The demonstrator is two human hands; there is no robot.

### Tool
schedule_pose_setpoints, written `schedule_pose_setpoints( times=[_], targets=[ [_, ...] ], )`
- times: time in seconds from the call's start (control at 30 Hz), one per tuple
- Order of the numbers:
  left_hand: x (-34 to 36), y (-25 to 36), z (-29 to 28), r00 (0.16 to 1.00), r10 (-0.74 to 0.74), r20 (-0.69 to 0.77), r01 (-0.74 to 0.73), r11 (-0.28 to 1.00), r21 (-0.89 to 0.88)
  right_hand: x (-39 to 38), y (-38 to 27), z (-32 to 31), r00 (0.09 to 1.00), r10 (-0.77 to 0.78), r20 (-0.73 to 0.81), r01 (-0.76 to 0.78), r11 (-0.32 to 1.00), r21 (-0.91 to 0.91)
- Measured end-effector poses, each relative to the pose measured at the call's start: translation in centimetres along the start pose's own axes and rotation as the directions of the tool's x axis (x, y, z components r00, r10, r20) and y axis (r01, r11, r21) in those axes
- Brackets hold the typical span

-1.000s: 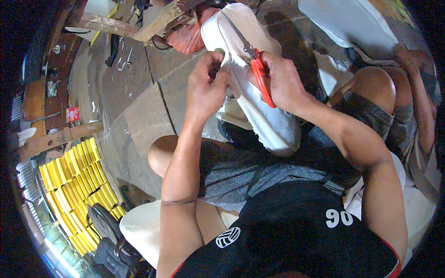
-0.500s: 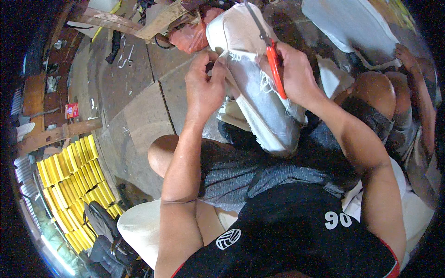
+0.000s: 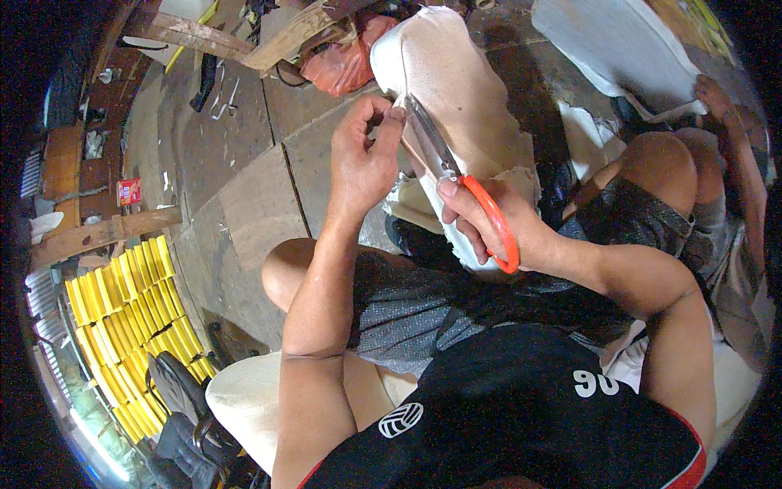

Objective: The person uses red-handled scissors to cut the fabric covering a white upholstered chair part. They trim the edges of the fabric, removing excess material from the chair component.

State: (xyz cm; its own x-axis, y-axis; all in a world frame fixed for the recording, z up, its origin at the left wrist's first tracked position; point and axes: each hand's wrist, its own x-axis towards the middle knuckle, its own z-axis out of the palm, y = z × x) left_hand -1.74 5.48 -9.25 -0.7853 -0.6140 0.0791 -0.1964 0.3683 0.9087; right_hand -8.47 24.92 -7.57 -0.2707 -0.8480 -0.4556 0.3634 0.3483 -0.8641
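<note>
A white padded cushion [image 3: 464, 90] is lying lengthwise before the seated person, its near end reaching the lap [image 3: 407, 318]. The left hand [image 3: 366, 159] is pinching its left edge, fingers clamped on the cloth. The right hand [image 3: 497, 220] is gripping orange-handled scissors [image 3: 450, 165], fingers closed around the handle, blades pointing toward the left hand. A red plastic bag [image 3: 338, 67] is lying just beyond.

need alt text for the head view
A person's right grip holds red-handled scissors over a long pale piece while the left grip pinches its edge. A co-worker's hand touches a pale panel at upper right; yellow pieces lie lower left.
</note>
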Motion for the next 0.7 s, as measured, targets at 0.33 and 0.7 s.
schedule_pose_setpoints(
  times=[0.33,0.7],
  targets=[
    [-0.17,0.16,0.28,1.0,0.016,-0.006,-0.016,1.0,0.011,0.63,0.12,0.27,0.999,0.004,-0.039,-0.004,1.0,0.005],
    [-0.22,0.01,0.46,1.0,0.023,-0.01,-0.023,1.0,-0.004,0.45,0.51,0.62,0.999,0.03,-0.04,-0.028,0.999,0.04]
  ],
)
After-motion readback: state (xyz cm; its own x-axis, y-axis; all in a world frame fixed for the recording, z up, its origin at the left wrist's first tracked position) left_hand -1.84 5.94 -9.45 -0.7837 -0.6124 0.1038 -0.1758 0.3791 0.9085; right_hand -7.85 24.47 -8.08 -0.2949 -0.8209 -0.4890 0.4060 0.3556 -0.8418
